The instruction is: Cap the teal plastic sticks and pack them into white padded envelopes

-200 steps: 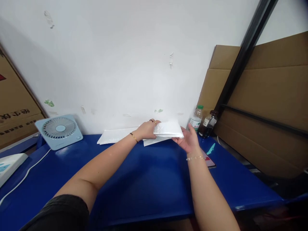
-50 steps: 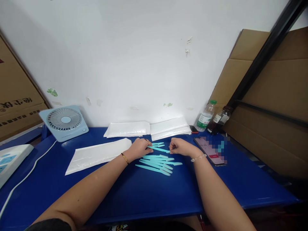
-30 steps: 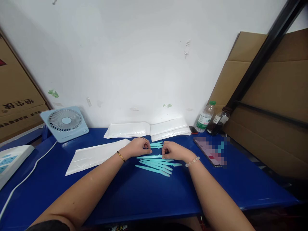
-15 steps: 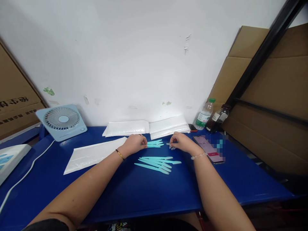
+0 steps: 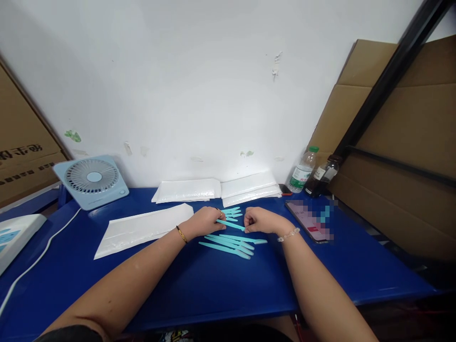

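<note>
A turquoise eyebrow razor point(image 5: 231, 224) is stretched between my two hands, just above the others of its kind. My left hand point(image 5: 205, 222) is closed in a pinch on its handle end. At the blade end, my right hand point(image 5: 261, 221) has its fingertips pressed together; whether a small cover is in them I cannot make out. Nearer to me lie several more eyebrow razors point(image 5: 228, 246) in a loose fan, blade ends to the right. Behind the held one is a second group of eyebrow razors point(image 5: 232, 212), partly covered by my left hand.
White padded mailers point(image 5: 188, 189) lie along the wall, and another mailer point(image 5: 137, 228) is left of my hand. A fan point(image 5: 93, 178) stands at the back left. On the right are a phone point(image 5: 307, 223), a water bottle point(image 5: 302, 171) and a dark drink bottle point(image 5: 322, 178).
One eyebrow razor has been lifted from the near fan and is now between both hands. My right hand moved left and nearer; the small translucent pieces at its fingertips no longer show.
</note>
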Demonstrator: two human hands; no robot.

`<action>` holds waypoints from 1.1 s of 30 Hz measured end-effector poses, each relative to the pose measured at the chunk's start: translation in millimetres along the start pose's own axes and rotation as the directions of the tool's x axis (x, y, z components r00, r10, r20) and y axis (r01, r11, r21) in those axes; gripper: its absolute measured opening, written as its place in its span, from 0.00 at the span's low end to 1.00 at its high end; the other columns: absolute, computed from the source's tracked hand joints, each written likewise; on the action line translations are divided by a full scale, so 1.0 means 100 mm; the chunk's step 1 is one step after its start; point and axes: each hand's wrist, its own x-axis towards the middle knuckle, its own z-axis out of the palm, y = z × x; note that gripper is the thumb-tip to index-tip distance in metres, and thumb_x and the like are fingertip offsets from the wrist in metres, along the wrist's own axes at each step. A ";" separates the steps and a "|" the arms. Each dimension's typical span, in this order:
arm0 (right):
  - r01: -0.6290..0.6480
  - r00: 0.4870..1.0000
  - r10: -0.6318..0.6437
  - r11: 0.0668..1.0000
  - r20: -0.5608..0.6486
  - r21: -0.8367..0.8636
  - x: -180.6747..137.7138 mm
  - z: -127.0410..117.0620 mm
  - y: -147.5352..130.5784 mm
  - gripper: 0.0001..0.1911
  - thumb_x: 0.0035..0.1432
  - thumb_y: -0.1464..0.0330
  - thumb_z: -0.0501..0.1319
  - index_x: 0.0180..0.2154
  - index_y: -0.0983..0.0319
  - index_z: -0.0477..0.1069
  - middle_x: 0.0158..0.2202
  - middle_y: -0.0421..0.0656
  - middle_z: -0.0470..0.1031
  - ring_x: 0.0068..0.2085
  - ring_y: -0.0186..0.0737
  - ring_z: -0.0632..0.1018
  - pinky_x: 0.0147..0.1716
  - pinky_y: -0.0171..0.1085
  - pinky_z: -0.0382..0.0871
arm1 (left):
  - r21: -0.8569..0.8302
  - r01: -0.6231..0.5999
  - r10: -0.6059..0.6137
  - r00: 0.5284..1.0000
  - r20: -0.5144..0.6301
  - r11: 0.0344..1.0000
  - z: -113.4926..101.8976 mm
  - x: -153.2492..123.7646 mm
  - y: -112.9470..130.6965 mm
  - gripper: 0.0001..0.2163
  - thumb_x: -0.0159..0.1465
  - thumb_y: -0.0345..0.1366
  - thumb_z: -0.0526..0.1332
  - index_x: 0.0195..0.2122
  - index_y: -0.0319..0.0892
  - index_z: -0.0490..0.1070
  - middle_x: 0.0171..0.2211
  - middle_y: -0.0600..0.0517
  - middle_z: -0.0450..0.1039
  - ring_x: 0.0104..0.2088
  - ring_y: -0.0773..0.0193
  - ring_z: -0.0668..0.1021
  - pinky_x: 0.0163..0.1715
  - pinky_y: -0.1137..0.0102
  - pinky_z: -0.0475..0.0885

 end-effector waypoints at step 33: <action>-0.031 0.999 0.032 0.998 0.007 -0.051 -0.08 -0.07 -0.13 0.03 0.46 0.70 0.65 0.26 0.63 0.74 0.29 0.41 0.74 0.28 0.34 0.72 0.26 0.31 0.61 | -0.030 -0.088 0.089 0.996 0.012 0.996 -0.05 -0.02 0.10 0.15 0.65 0.45 0.53 0.35 0.44 0.76 0.32 0.52 0.77 0.32 0.64 0.75 0.31 0.73 0.62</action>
